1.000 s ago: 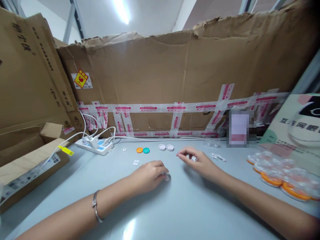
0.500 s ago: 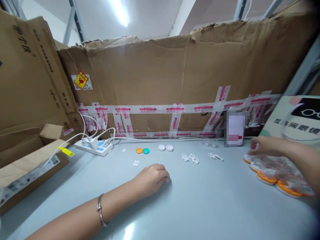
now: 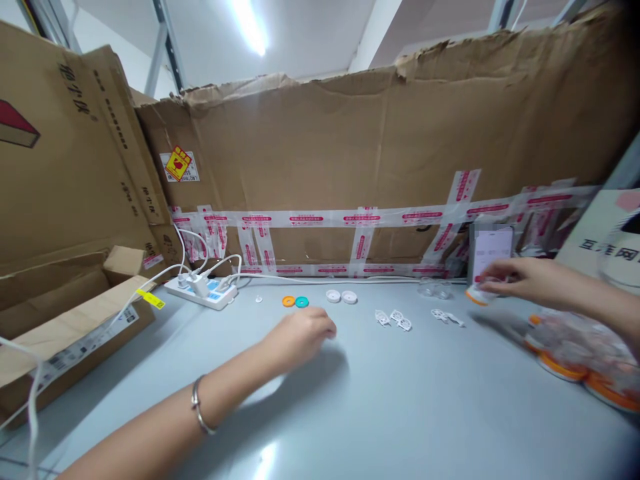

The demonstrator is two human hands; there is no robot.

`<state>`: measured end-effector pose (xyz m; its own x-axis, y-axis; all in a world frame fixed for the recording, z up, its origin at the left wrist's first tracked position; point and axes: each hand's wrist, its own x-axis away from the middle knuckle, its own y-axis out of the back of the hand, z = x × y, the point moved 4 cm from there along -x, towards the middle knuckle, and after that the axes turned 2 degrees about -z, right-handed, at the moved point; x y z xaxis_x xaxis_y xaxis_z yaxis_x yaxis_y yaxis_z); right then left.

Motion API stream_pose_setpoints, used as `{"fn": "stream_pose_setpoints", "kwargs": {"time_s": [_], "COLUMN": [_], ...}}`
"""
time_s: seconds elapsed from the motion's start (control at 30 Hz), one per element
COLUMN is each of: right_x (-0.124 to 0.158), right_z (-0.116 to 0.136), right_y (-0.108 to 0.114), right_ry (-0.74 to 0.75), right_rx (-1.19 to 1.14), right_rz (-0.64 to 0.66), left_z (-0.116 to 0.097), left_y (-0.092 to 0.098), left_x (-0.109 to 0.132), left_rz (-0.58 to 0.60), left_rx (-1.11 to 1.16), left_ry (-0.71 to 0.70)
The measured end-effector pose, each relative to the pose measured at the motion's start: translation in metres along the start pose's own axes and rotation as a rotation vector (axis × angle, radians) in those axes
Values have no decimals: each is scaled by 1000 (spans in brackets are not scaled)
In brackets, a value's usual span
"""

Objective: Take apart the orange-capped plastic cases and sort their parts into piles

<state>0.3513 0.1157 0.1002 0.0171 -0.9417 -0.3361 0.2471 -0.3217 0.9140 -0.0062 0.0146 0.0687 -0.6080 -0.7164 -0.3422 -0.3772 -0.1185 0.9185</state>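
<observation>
- currently, the right hand [image 3: 520, 277] is closed in a pinch, thumb and fingers together, on one orange-rimmed piece [image 3: 477, 295].
- position of the held piece: above the desk [image 3: 400, 407], in front of the lower edge of the upright phone [image 3: 495, 248].
- change: half a second earlier the right hand was over the cluster of orange-rimmed cases [image 3: 585, 347]; it is now to the left of that cluster, with one piece in its grip.
- effect on the work: the piece is judged to be separated from the cluster and under control of one hand.
- left hand [image 3: 300, 337]: fingers curled, nearly closed, raised over the middle of the desk with its shadow apart from it. its fingertips are blurred, so whether it grips a small part cannot be told.
- parts along the desk, left to right: orange ring [image 3: 289, 301] beside teal ring [image 3: 302, 302]; two white rings [image 3: 341, 297] side by side; white openwork parts [image 3: 405, 325] in two groups; clear cups [image 3: 435, 289] near the cardboard wall [image 3: 310, 160].
</observation>
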Motion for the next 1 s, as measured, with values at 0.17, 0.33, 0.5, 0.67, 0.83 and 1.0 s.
{"fn": "stream_pose_setpoints", "kwargs": {"time_s": [0.17, 0.33, 0.5, 0.67, 0.83, 1.0], "right_x": [38, 72, 90, 98, 100, 101], "right_z": [79, 137, 162, 168, 171, 176], "right_y": [7, -8, -35, -51, -53, -56], "right_ry": [222, 429, 462, 465, 470, 483], "right_rx": [-374, -520, -591, -608, -629, -632], "right_rz": [251, 334, 380, 404, 404, 407], "left_z": [76, 149, 173, 181, 180, 170], "left_y": [61, 72, 48, 38, 35, 45], "left_x": [7, 36, 43, 42, 41, 42], "left_rz": [-24, 12, 70, 86, 99, 108], "left_rx": [-123, -244, -277, -309, -315, -304], "left_ry": [205, 397, 444, 470, 483, 493]}}
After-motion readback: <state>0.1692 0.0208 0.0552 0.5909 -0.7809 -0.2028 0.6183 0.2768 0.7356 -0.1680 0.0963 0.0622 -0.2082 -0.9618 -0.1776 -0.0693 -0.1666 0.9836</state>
